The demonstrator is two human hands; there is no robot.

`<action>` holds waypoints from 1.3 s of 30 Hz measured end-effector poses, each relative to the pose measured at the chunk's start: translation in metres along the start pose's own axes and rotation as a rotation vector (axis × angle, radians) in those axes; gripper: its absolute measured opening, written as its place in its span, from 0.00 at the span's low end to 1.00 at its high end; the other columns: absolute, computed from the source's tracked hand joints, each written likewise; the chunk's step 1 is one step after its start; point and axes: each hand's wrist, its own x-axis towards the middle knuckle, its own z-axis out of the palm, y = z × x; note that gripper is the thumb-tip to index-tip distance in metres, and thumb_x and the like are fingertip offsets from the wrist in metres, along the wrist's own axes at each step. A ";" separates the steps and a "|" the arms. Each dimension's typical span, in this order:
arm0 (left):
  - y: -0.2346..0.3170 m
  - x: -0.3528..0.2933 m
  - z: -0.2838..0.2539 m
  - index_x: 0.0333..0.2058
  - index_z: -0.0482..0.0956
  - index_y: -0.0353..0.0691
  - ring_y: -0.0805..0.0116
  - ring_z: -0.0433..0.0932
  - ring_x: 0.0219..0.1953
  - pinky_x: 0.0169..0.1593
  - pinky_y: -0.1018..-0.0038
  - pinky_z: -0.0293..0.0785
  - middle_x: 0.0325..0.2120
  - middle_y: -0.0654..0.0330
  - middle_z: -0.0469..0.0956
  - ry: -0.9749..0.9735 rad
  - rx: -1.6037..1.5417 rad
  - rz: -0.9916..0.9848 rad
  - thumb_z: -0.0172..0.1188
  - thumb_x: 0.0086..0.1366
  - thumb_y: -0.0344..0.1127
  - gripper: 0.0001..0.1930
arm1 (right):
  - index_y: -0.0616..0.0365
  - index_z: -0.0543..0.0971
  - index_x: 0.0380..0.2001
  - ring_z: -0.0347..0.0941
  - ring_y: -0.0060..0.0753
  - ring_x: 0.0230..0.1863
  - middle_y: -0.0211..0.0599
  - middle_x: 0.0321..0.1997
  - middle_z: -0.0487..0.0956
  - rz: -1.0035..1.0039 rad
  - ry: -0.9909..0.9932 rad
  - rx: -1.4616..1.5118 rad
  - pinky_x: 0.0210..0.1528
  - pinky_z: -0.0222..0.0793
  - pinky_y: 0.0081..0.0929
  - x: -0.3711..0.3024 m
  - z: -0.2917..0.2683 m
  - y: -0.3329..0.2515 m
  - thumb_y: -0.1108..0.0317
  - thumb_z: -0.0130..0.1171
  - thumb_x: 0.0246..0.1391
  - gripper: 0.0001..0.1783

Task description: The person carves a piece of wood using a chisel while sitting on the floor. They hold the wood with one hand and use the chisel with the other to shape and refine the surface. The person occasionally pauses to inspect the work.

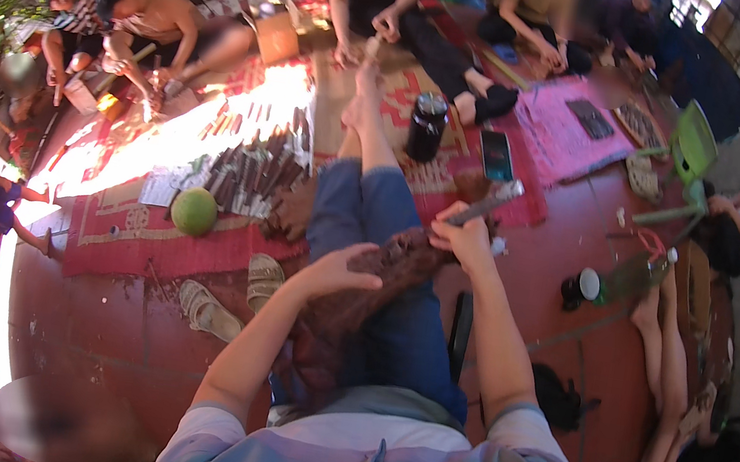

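Note:
Across my lap lies a dark brown, rough, crumpled-looking mass [404,260]; I cannot tell what it is made of. My left hand [341,273] rests on its left side, fingers stretched out and the thumb apart. At the far right end of it, my right hand [464,241] is closed around a flat, grey, knife-like tool [487,203]. The tool slants up and to the right, its paler end away from me. More brown material [324,348] covers my lap below the left forearm.
Sandals [210,310] and a green ball-like object [194,211] lie left of my legs. Brown sticks [251,161] cover the mat beyond. A dark jar [427,128], a phone [497,155] and a cup [581,288] stand or lie ahead and right. Several people sit around.

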 end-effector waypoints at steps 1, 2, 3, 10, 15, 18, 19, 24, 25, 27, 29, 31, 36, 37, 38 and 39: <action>0.002 -0.002 0.001 0.61 0.63 0.37 0.66 0.70 0.53 0.57 0.72 0.65 0.51 0.54 0.73 0.005 -0.041 -0.015 0.71 0.51 0.44 0.41 | 0.59 0.74 0.27 0.75 0.24 0.29 0.29 0.28 0.72 0.006 0.008 -0.055 0.29 0.79 0.22 -0.004 0.004 -0.003 0.80 0.64 0.45 0.09; 0.009 -0.005 0.002 0.61 0.62 0.36 0.68 0.71 0.52 0.57 0.73 0.66 0.50 0.56 0.73 -0.011 -0.114 -0.023 0.71 0.51 0.43 0.41 | 0.59 0.75 0.27 0.75 0.23 0.29 0.31 0.28 0.74 -0.141 0.015 -0.294 0.28 0.78 0.21 -0.010 0.011 -0.008 0.79 0.64 0.45 0.08; 0.008 -0.007 0.003 0.61 0.62 0.36 0.68 0.71 0.52 0.57 0.73 0.66 0.50 0.56 0.73 -0.022 -0.187 -0.034 0.71 0.51 0.43 0.42 | 0.60 0.75 0.27 0.76 0.23 0.30 0.32 0.28 0.75 -0.288 0.002 -0.538 0.27 0.76 0.20 -0.016 0.015 -0.011 0.79 0.64 0.45 0.07; 0.026 -0.009 0.006 0.60 0.64 0.37 0.68 0.71 0.53 0.57 0.74 0.65 0.51 0.56 0.73 -0.015 -0.212 -0.093 0.71 0.50 0.41 0.40 | 0.61 0.78 0.26 0.77 0.25 0.31 0.34 0.28 0.79 -0.013 0.032 -0.254 0.31 0.72 0.25 -0.012 0.006 -0.018 0.73 0.67 0.43 0.07; 0.019 -0.007 0.003 0.61 0.62 0.36 0.66 0.69 0.55 0.60 0.73 0.62 0.53 0.55 0.71 -0.016 -0.181 -0.107 0.72 0.50 0.42 0.42 | 0.61 0.76 0.28 0.77 0.25 0.31 0.33 0.28 0.78 0.010 -0.037 -0.231 0.34 0.74 0.24 -0.009 0.005 -0.017 0.75 0.66 0.45 0.07; 0.022 -0.007 0.003 0.61 0.63 0.37 0.66 0.69 0.55 0.60 0.73 0.62 0.53 0.55 0.71 -0.015 -0.160 -0.122 0.72 0.50 0.42 0.42 | 0.62 0.76 0.28 0.77 0.26 0.32 0.33 0.29 0.77 -0.024 -0.030 -0.218 0.35 0.77 0.23 -0.007 0.004 -0.013 0.76 0.65 0.46 0.07; 0.023 -0.007 0.003 0.61 0.63 0.37 0.66 0.69 0.55 0.60 0.73 0.62 0.53 0.55 0.71 -0.015 -0.172 -0.116 0.72 0.49 0.42 0.42 | 0.62 0.75 0.28 0.77 0.25 0.32 0.32 0.29 0.76 -0.099 -0.023 -0.370 0.35 0.78 0.22 -0.010 0.009 -0.015 0.77 0.64 0.46 0.07; 0.029 -0.009 0.002 0.61 0.63 0.37 0.66 0.69 0.55 0.59 0.73 0.62 0.53 0.55 0.71 -0.022 -0.153 -0.115 0.72 0.49 0.43 0.42 | 0.61 0.75 0.27 0.77 0.23 0.32 0.32 0.27 0.77 0.044 -0.019 -0.111 0.32 0.76 0.24 -0.003 0.004 -0.015 0.77 0.64 0.45 0.07; 0.027 -0.009 0.002 0.61 0.63 0.37 0.67 0.69 0.55 0.59 0.73 0.62 0.53 0.55 0.71 -0.021 -0.154 -0.111 0.72 0.49 0.43 0.42 | 0.61 0.75 0.27 0.77 0.23 0.32 0.32 0.26 0.77 0.022 -0.020 -0.113 0.31 0.75 0.25 -0.004 0.003 -0.016 0.76 0.65 0.45 0.07; 0.023 -0.008 0.002 0.61 0.63 0.38 0.67 0.69 0.55 0.59 0.72 0.63 0.52 0.56 0.72 -0.019 -0.157 -0.102 0.72 0.49 0.43 0.42 | 0.59 0.76 0.27 0.77 0.22 0.31 0.31 0.21 0.77 -0.120 -0.058 -0.411 0.30 0.71 0.27 -0.006 0.006 -0.018 0.74 0.65 0.44 0.07; 0.022 -0.008 0.002 0.61 0.63 0.38 0.67 0.70 0.54 0.59 0.72 0.63 0.52 0.55 0.72 -0.025 -0.172 -0.110 0.72 0.50 0.43 0.42 | 0.59 0.76 0.27 0.77 0.21 0.30 0.31 0.21 0.77 -0.321 -0.097 -0.716 0.30 0.72 0.26 -0.008 0.016 -0.025 0.73 0.64 0.45 0.06; 0.023 -0.008 0.002 0.61 0.63 0.38 0.67 0.70 0.54 0.59 0.72 0.63 0.52 0.55 0.72 -0.025 -0.174 -0.109 0.72 0.50 0.44 0.42 | 0.59 0.76 0.26 0.78 0.26 0.29 0.33 0.23 0.79 -0.216 -0.104 -0.727 0.32 0.72 0.28 -0.007 0.019 -0.038 0.72 0.65 0.44 0.07; 0.023 -0.008 0.002 0.61 0.63 0.37 0.67 0.70 0.54 0.58 0.73 0.64 0.51 0.54 0.72 -0.017 -0.132 -0.103 0.72 0.50 0.44 0.42 | 0.61 0.77 0.27 0.78 0.25 0.29 0.35 0.23 0.78 -0.219 -0.111 -0.661 0.27 0.73 0.26 0.002 0.018 -0.038 0.73 0.64 0.43 0.07; 0.021 -0.008 0.003 0.61 0.63 0.37 0.67 0.70 0.54 0.58 0.73 0.64 0.51 0.54 0.72 -0.018 -0.145 -0.097 0.72 0.50 0.44 0.42 | 0.62 0.77 0.27 0.77 0.23 0.28 0.34 0.23 0.78 -0.376 -0.136 -0.820 0.25 0.73 0.25 0.000 0.021 -0.038 0.73 0.63 0.43 0.07; 0.019 -0.007 0.002 0.61 0.63 0.37 0.67 0.70 0.54 0.58 0.73 0.64 0.51 0.54 0.72 -0.019 -0.158 -0.092 0.72 0.50 0.44 0.42 | 0.62 0.76 0.27 0.77 0.23 0.29 0.34 0.24 0.77 -0.234 -0.146 -0.751 0.27 0.74 0.24 0.000 0.021 -0.041 0.74 0.63 0.44 0.07; 0.018 -0.007 0.002 0.61 0.63 0.38 0.67 0.70 0.54 0.58 0.73 0.64 0.51 0.54 0.73 -0.020 -0.171 -0.086 0.72 0.50 0.44 0.42 | 0.62 0.76 0.28 0.76 0.23 0.29 0.33 0.26 0.77 -0.093 -0.155 -0.680 0.28 0.75 0.23 0.003 0.021 -0.044 0.75 0.64 0.44 0.07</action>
